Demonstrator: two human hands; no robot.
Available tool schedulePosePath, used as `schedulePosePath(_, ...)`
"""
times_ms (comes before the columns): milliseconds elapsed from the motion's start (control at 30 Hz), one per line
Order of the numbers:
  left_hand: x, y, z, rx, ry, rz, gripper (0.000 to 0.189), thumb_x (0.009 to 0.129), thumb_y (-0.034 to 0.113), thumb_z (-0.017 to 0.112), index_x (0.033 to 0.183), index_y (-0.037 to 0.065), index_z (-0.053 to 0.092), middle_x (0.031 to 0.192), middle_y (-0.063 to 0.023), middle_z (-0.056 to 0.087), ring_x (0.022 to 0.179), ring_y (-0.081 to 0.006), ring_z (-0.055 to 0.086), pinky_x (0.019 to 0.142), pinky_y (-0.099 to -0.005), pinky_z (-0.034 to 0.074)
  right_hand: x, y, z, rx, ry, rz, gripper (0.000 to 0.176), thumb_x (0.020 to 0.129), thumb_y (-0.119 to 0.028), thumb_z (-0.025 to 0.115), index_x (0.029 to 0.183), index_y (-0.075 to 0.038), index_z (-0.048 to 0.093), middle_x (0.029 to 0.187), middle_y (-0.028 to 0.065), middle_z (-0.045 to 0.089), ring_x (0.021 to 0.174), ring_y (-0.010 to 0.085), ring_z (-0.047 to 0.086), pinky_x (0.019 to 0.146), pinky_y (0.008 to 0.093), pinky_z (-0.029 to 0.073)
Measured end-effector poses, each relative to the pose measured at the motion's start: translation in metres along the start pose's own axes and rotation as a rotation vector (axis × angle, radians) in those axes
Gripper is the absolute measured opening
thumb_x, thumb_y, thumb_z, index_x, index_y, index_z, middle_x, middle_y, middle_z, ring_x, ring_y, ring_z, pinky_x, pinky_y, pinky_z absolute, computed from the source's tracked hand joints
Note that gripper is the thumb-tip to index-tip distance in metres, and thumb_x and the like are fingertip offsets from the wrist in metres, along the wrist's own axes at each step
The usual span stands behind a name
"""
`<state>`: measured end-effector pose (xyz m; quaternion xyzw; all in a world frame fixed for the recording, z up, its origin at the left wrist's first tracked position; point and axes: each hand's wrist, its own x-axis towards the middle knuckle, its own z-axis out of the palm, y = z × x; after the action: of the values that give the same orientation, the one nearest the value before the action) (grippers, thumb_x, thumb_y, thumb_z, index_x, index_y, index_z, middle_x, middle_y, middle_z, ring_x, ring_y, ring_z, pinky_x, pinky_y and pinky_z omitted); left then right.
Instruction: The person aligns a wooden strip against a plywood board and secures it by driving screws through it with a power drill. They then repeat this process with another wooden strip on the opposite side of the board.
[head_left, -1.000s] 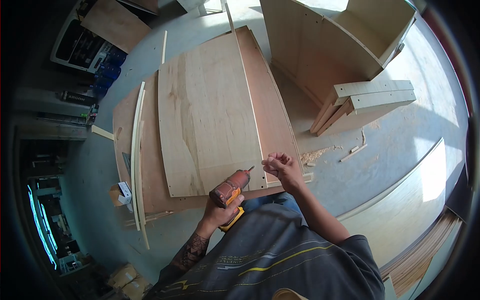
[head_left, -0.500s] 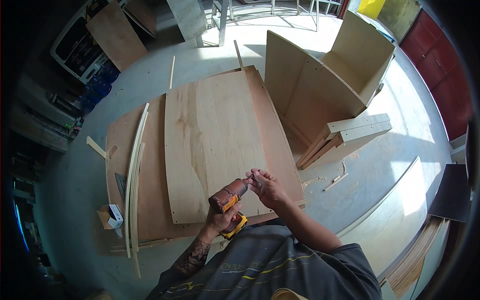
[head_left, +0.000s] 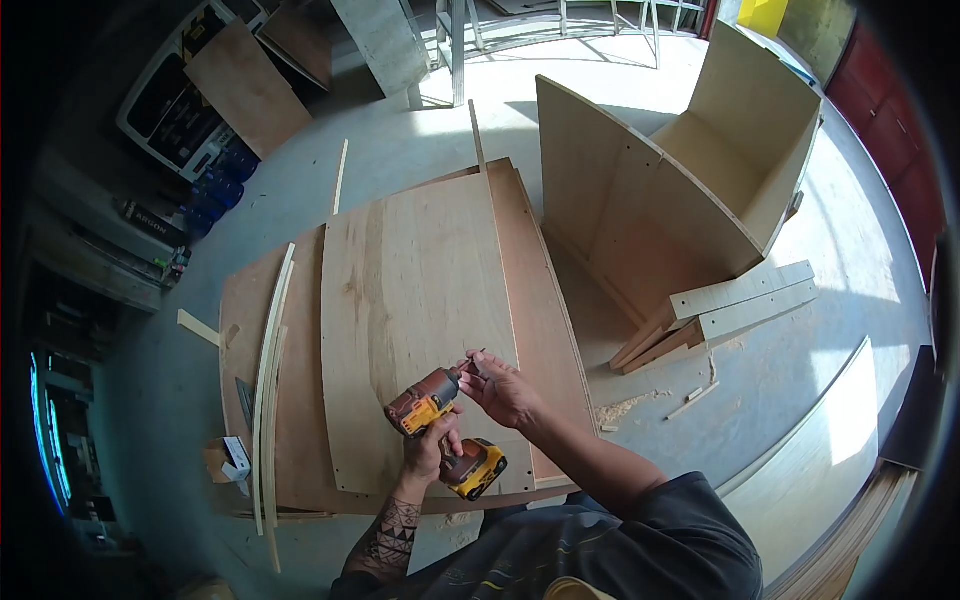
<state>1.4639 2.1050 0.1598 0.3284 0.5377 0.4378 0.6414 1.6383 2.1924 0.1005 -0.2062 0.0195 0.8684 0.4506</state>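
My left hand [head_left: 428, 448] is wrapped round the handle of a yellow and dark-red cordless impact driver [head_left: 422, 402], its battery low on the right. The driver points up and right, over the pale plywood panel [head_left: 420, 270]. At the driver's nose, my right hand [head_left: 500, 390] pinches a thin, dark, screw-like piece [head_left: 482, 352], partly hidden by the fingers. Whether that piece sits on the driver's bit is too small to tell. Beneath the pale panel lies a larger reddish plywood sheet [head_left: 545, 330].
Long wood strips [head_left: 268, 390] and a small open box [head_left: 228, 460] lie at the left. A plywood cabinet frame [head_left: 640, 190] stands at the right, beside stacked narrow panels [head_left: 745, 300]. Wood scraps [head_left: 692, 402] and shavings lie on the floor.
Both hands and the driver have shifted slightly left in view. The driver's battery end has swung out to the right. The whole scene sits lower as the head view tilts up.
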Motion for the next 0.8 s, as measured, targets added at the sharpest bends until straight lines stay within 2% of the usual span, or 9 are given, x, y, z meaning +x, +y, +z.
schedulePosePath(133,0.057,0.012,0.013,-0.264,0.056,-0.119,0.037,0.102,0.033,0.067,0.12,0.0,0.063,0.07,-0.0013,0.057,0.054,-0.0127,0.058,0.054,-0.0301,0.055,0.058,-0.032,-0.005,-0.011,-0.062,-0.012,0.027,0.106,-0.03,0.068,0.126,-0.012,0.068,0.11,0.0059,0.073,0.092,0.0163,0.07,0.086,0.033,0.059)
schedulePosePath(200,0.091,0.03,0.014,-0.251,0.083,-0.103,0.038,0.101,0.035,0.067,0.119,0.002,0.062,0.07,-0.0008,0.056,0.054,-0.0129,0.057,0.054,-0.03,0.055,0.094,-0.056,-0.011,-0.378,0.143,-0.162,0.035,0.103,-0.031,0.072,0.131,-0.009,0.067,0.107,0.0052,0.073,0.094,0.0183,0.07,0.087,0.0341,0.058)
schedulePosePath(267,0.124,0.053,0.013,-0.233,0.062,-0.087,0.038,0.1,0.036,0.068,0.118,0.003,0.062,0.07,-0.0008,0.056,0.054,-0.0125,0.056,0.053,-0.0305,0.053,0.136,-0.083,-0.021,-1.133,0.403,-0.591,0.042,0.101,-0.03,0.072,0.134,-0.005,0.064,0.11,0.0127,0.07,0.101,0.0264,0.066,0.094,0.0401,0.054)
schedulePosePath(333,0.16,0.075,0.01,-0.178,0.073,-0.072,0.037,0.1,0.035,0.068,0.117,0.003,0.062,0.069,-0.0007,0.055,0.054,-0.0123,0.056,0.053,-0.0306,0.053,0.178,-0.107,-0.029,-1.553,0.707,-0.908,0.049,0.099,-0.028,0.072,0.14,-0.003,0.061,0.119,0.0212,0.065,0.11,0.0352,0.064,0.098,0.0456,0.052)
schedulePosePath(467,0.239,0.115,0.011,0.066,0.068,-0.057,0.034,0.099,0.034,0.068,0.112,0.003,0.065,0.066,0.0012,0.056,0.051,-0.0108,0.056,0.048,-0.0296,0.051,0.223,-0.143,-0.044,-1.637,0.579,-0.872,0.049,0.098,-0.028,0.072,0.141,-0.006,0.062,0.126,0.0232,0.06,0.118,0.039,0.06,0.101,0.0483,0.05)
schedulePosePath(533,0.274,0.133,0.015,0.194,0.072,-0.064,0.032,0.098,0.034,0.069,0.108,0.004,0.066,0.066,0.0017,0.056,0.05,-0.0104,0.056,0.048,-0.0295,0.051,0.228,-0.14,-0.052,-1.504,0.571,-0.937,0.048,0.097,-0.027,0.072,0.14,-0.007,0.064,0.124,0.0188,0.062,0.118,0.0368,0.061,0.102,0.047,0.051)
schedulePosePath(633,0.325,0.151,0.021,0.32,0.071,-0.075,0.029,0.097,0.035,0.07,0.102,0.006,0.067,0.065,0.0028,0.057,0.049,-0.0096,0.055,0.047,-0.0294,0.051,0.227,-0.141,-0.051,-1.521,0.6,-0.921,0.047,0.097,-0.026,0.072,0.139,-0.007,0.065,0.124,0.0154,0.063,0.119,0.0355,0.062,0.103,0.0463,0.05)
schedulePosePath(767,0.377,0.17,0.035,0.431,0.04,-0.104,0.03,0.094,0.037,0.072,0.101,0.008,0.067,0.065,0.0036,0.057,0.05,-0.0089,0.054,0.046,-0.0291,0.05,0.23,-0.141,-0.051,-1.506,0.609,-0.86,0.048,0.095,-0.027,0.073,0.139,-0.008,0.066,0.126,0.0144,0.064,0.122,0.0332,0.062,0.105,0.044,0.05)
schedulePosePath(800,0.389,0.173,0.037,0.462,0.034,-0.113,0.032,0.095,0.037,0.07,0.105,0.007,0.068,0.066,0.0045,0.057,0.052,-0.0077,0.055,0.048,-0.0295,0.05,0.231,-0.142,-0.052,-1.511,0.602,-0.841,0.05,0.095,-0.028,0.074,0.14,-0.008,0.066,0.127,0.0144,0.064,0.123,0.033,0.062,0.105,0.0433,0.05)
